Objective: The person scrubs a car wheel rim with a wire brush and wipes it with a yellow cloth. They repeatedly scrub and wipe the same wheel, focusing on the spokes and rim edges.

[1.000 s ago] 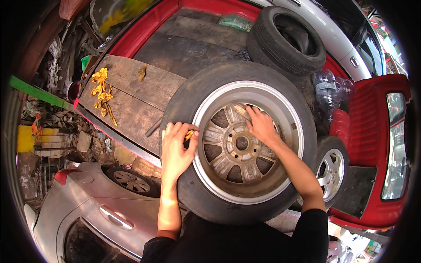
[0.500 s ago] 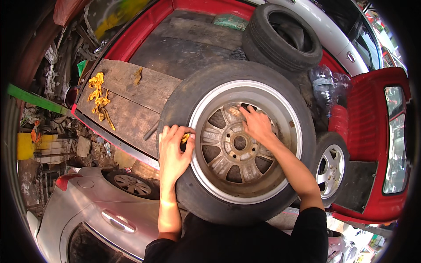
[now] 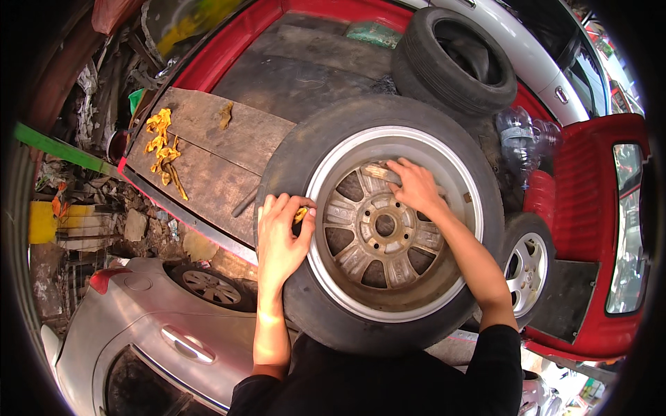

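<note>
A tyre point(image 3: 298, 149) on a dusty silver alloy rim point(image 3: 326, 173) lies in front of me, its spokes showing. My left hand point(image 3: 283, 229) rests on the tyre's left side, fingers curled round a small yellow scrap point(image 3: 300, 214), cloth-like or rubbery; most of it is hidden. Inside the rim my right hand point(image 3: 417, 186) is bent over the upper spoke. Its fingertips and thumb close at the end of a tan strip point(image 3: 379, 172). Whether that strip is a loose piece or a patch on the spoke I cannot tell.
Crumpled yellow scraps point(image 3: 163, 145) and a dark rod point(image 3: 245, 202) lie on wooden boards point(image 3: 215, 139) in the red truck bed. Around stand a bare tyre point(image 3: 416, 66), a smaller wheel point(image 3: 528, 267), plastic bottles point(image 3: 517, 139) and a silver car point(image 3: 152, 312) close at left.
My right hand has shifted a little to the right within the rim, fingers more bent. My left hand keeps its hold on the yellow scrap. The whole view has slid slightly.
</note>
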The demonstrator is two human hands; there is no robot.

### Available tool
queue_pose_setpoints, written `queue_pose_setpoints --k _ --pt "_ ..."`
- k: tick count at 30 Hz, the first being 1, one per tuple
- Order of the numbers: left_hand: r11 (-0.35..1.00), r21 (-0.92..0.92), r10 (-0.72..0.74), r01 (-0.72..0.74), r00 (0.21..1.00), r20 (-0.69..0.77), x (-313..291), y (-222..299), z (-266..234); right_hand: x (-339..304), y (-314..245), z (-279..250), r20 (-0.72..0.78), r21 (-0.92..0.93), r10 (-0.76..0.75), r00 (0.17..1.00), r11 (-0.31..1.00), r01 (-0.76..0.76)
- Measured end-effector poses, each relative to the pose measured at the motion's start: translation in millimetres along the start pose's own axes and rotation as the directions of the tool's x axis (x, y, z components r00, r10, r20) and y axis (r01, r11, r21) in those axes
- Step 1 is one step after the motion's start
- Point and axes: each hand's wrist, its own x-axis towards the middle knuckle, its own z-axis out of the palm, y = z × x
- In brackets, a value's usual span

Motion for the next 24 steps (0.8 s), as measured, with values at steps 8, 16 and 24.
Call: queue_pose_setpoints --k 8,16,24 --pt "1.0 0.021 0.018 -0.017 1.0 -0.006 1.2 1.2 1.2 -2.5 12.7 2.0 -0.096 0.174 0.048 0.994 0.984 -0.031" --pt "1.0 0.007 0.025 -0.025 1.0 0.006 1.8 -0.7 1.6 2.0 25.9 25.0 0.155 0.051 -0.064 0.986 0.997 0.057" --pt "0.999 -0.03 -0.016 0.016 1.0 0.015 -2.9 4.1 -0.6 -8.8 11.6 42.6 0.09 -0.05 -0.063 0.994 0.996 0.067"
